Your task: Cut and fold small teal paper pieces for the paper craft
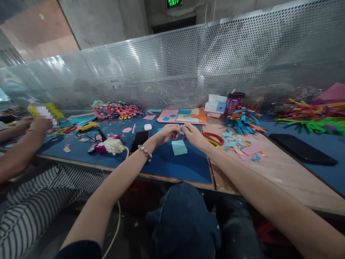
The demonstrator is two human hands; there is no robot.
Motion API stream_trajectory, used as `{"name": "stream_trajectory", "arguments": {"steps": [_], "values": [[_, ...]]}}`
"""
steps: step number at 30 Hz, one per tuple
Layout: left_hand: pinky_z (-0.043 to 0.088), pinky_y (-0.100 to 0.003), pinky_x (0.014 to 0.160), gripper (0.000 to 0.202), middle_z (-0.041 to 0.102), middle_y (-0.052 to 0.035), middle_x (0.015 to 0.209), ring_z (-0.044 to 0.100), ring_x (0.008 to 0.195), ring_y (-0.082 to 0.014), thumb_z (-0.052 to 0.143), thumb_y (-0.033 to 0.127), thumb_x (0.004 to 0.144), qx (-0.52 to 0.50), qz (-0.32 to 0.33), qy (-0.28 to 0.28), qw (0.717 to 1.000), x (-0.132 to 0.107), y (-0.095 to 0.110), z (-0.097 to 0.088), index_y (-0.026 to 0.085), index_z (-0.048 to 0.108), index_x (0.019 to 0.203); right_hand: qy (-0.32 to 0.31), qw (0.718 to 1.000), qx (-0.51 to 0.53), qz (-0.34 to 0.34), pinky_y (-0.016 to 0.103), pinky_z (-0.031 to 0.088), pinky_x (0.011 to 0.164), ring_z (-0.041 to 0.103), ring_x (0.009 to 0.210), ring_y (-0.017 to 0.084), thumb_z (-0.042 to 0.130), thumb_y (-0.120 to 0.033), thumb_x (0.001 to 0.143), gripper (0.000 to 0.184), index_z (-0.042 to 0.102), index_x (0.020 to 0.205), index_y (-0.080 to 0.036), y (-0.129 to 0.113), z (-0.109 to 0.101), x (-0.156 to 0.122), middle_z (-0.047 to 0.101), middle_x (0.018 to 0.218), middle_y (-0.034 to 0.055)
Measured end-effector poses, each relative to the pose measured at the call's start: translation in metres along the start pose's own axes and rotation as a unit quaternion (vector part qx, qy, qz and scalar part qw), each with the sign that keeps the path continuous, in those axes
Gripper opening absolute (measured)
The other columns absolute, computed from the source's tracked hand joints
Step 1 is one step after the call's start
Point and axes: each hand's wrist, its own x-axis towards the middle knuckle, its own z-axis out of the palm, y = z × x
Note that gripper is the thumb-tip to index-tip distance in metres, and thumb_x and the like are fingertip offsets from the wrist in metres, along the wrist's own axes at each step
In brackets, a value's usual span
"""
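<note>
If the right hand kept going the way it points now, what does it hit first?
The right hand points leftward at the left hand, so it would likely meet those fingertips and the small paper piece pinched between them first.

Scissors (213,138) right of hands (181,133); phone (139,140) left.

The small piece pinched between the left hand (168,133) and right hand (192,136) is too tiny and covered by fingertips to identify. A co-worker's forearms (16,144) are cut off by the left edge, their hands holding a blurred yellow item (45,110). The coloured paper strips (312,113) run past the right edge.
</note>
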Motion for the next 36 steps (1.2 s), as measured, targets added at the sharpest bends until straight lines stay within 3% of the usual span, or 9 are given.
{"name": "stream_trajectory", "arguments": {"steps": [9, 17, 23, 28, 32, 36], "values": [[0.025, -0.02, 0.044, 0.016, 0.052, 0.0001, 0.055, 0.045, 0.05, -0.0078, 0.061, 0.025, 0.069, 0.018, -0.035, -0.001, 0.999, 0.001, 0.001, 0.0, 0.015, 0.048, 0.067, -0.035, 0.998, 0.036, 0.024, 0.027, 0.032, 0.054, 0.042, 0.053, 0.013, 0.042, -0.035, 0.086, 0.027, 0.039, 0.063, -0.021, 0.004, -0.008, 0.002, 0.043, 0.053, -0.0029], [0.031, -0.019, 0.047, 0.014, 0.059, -0.0027, 0.064, 0.053, 0.057, -0.0091, 0.061, 0.024, 0.072, 0.03, 0.002, 0.096, 0.995, 0.004, 0.002, -0.002, 0.014, 0.051, 0.073, 0.021, 0.997, 0.072, 0.016, 0.026, 0.037, 0.055, 0.047, 0.059, 0.012, 0.053, -0.04, 0.08, 0.021, 0.047, 0.077, -0.02, 0.01, -0.009, 0.002, 0.051, 0.065, -0.0022], [0.033, -0.02, 0.048, 0.014, 0.061, -0.0044, 0.068, 0.055, 0.06, -0.0102, 0.059, 0.026, 0.075, 0.056, -0.006, 0.08, 0.995, 0.004, 0.001, -0.004, 0.014, 0.052, 0.073, 0.032, 0.995, 0.093, 0.019, 0.026, 0.039, 0.054, 0.049, 0.059, 0.012, 0.058, -0.038, 0.075, 0.021, 0.052, 0.078, -0.018, 0.009, -0.01, 0.002, 0.055, 0.069, 0.0001], [0.036, -0.02, 0.053, 0.016, 0.062, -0.0036, 0.075, 0.059, 0.072, -0.0126, 0.06, 0.028, 0.073, 0.106, 0.023, 0.114, 0.988, 0.007, -0.003, -0.007, 0.015, 0.053, 0.08, 0.025, 0.994, 0.1, 0.029, 0.026, 0.041, 0.055, 0.051, 0.058, 0.011, 0.059, -0.035, 0.074, 0.019, 0.055, 0.077, -0.017, 0.006, -0.013, 0.002, 0.057, 0.068, 0.0005], [0.037, -0.02, 0.055, 0.023, 0.06, -0.0012, 0.077, 0.059, 0.073, -0.012, 0.064, 0.026, 0.07, 0.092, 0.043, 0.115, 0.988, 0.007, -0.003, -0.007, 0.017, 0.054, 0.089, 0.026, 0.994, 0.106, 0.029, 0.026, 0.041, 0.056, 0.05, 0.058, 0.011, 0.06, -0.037, 0.073, 0.021, 0.055, 0.076, -0.017, 0.007, -0.014, 0.002, 0.057, 0.068, 0.0], [0.036, -0.02, 0.055, 0.019, 0.056, 0.0005, 0.071, 0.057, 0.068, -0.0103, 0.065, 0.025, 0.069, 0.058, 0.055, 0.107, 0.991, 0.006, -0.003, -0.007, 0.017, 0.052, 0.081, 0.025, 0.992, 0.121, 0.03, 0.025, 0.04, 0.055, 0.05, 0.058, 0.01, 0.06, -0.037, 0.073, 0.022, 0.054, 0.077, -0.017, 0.008, -0.013, 0.001, 0.055, 0.067, -0.0013]]}}
